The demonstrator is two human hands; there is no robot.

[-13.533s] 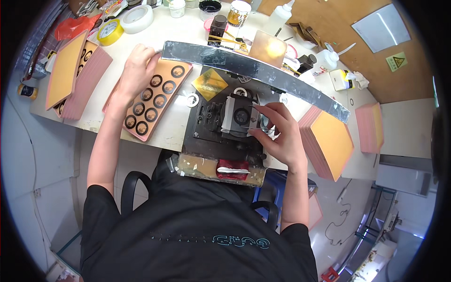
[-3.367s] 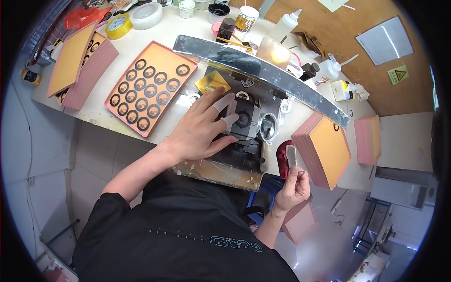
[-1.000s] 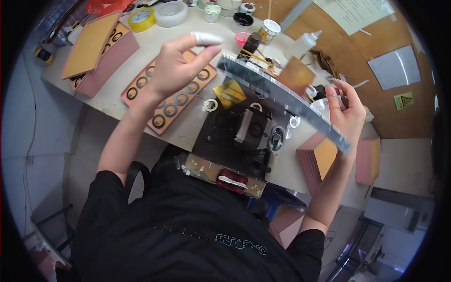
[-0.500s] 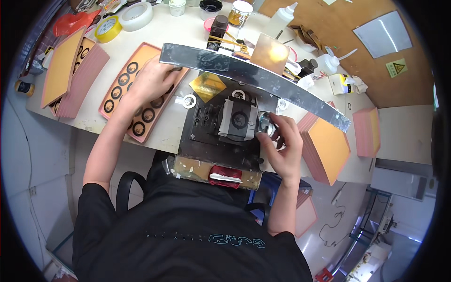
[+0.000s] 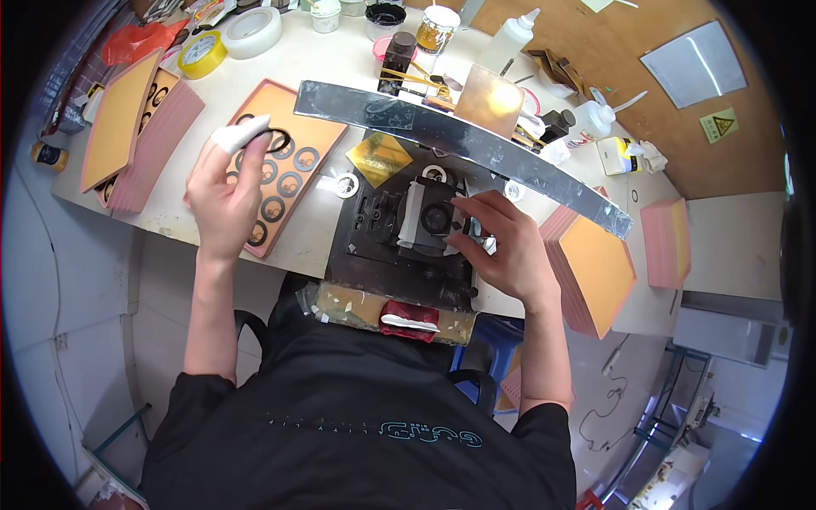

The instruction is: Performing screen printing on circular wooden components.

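Note:
My left hand (image 5: 223,200), a white cover on one fingertip, pinches a black ring (image 5: 288,138) between finger and thumb. It is raised over a pink-edged orange tray (image 5: 327,129), where several black rings with small round pieces inside lie in rows. My right hand (image 5: 514,255) reaches in from the right to a black fixture (image 5: 361,253). Its thumb and fingers curl around something at the right edge of the raised block, too hidden to name. A dark round disc (image 5: 436,219) sits on that block, beside a pale strip (image 5: 411,214).
A dark bar (image 5: 459,140) crosses above the fixture, near a glowing block lamp (image 5: 490,98). Stacked trays stand left (image 5: 161,136) and right (image 5: 591,276). Tape rolls (image 5: 252,32), a squeeze bottle (image 5: 510,41) and a paint can (image 5: 437,30) stand behind.
My left hand has lifted from the tray toward me and to the left, now with a black ring in its fingers. My right hand has shifted slightly left, closer over the fixture's block.

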